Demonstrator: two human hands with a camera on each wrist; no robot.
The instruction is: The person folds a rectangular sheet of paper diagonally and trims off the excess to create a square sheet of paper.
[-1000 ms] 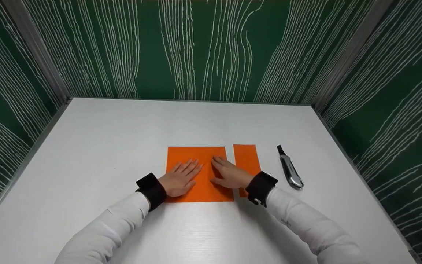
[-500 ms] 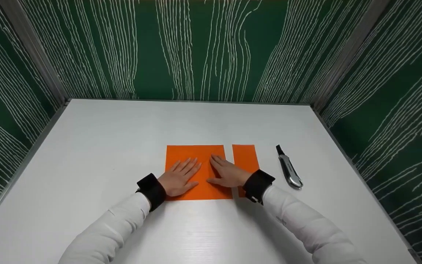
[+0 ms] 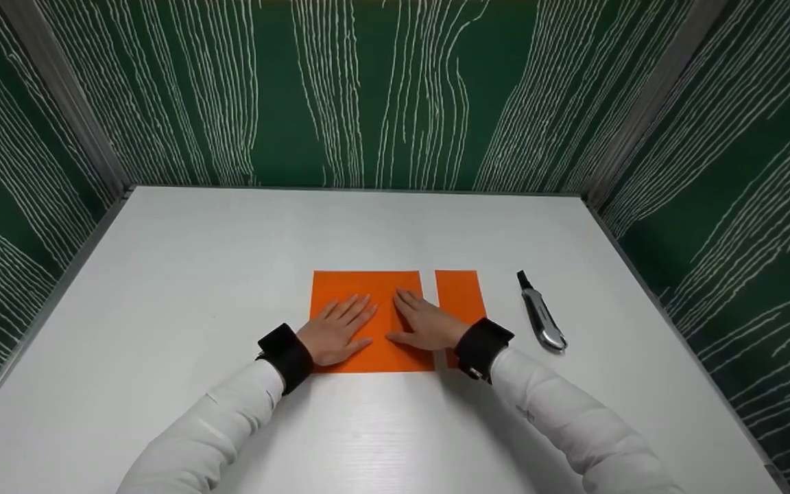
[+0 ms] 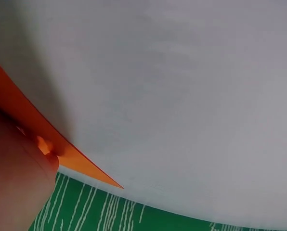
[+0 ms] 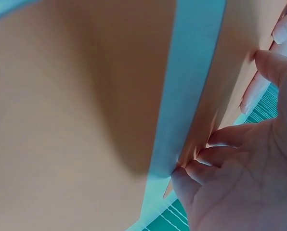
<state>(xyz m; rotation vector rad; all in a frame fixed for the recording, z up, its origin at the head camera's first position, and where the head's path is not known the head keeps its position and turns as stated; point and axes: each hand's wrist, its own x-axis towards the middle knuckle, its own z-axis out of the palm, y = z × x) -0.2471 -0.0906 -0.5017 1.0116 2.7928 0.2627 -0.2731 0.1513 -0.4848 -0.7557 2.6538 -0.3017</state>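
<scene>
A square sheet of orange paper [image 3: 367, 285] lies flat on the white table. My left hand [image 3: 333, 333] rests on its left half with the fingers spread. Fingertips and thumb of my right hand [image 3: 429, 324] touch the sheet's right half, and its palm is raised, as the right wrist view shows. Beneath the right wrist is a narrower orange paper strip [image 3: 459, 291], set apart from the sheet by a thin gap. In the left wrist view only part of the left hand [image 4: 18, 178] shows, beside a corner of the orange paper [image 4: 83, 163].
To the right of the strip lies a silver and black utility knife [image 3: 544, 319]. White tabletop [image 3: 217, 240] surrounds the papers. Green walls with pale streaks [image 3: 285, 89] enclose the back and sides.
The papers and knife appear slightly shifted in the head view, along with the table. Both hands stay in nearly the same place on the orange sheet.
</scene>
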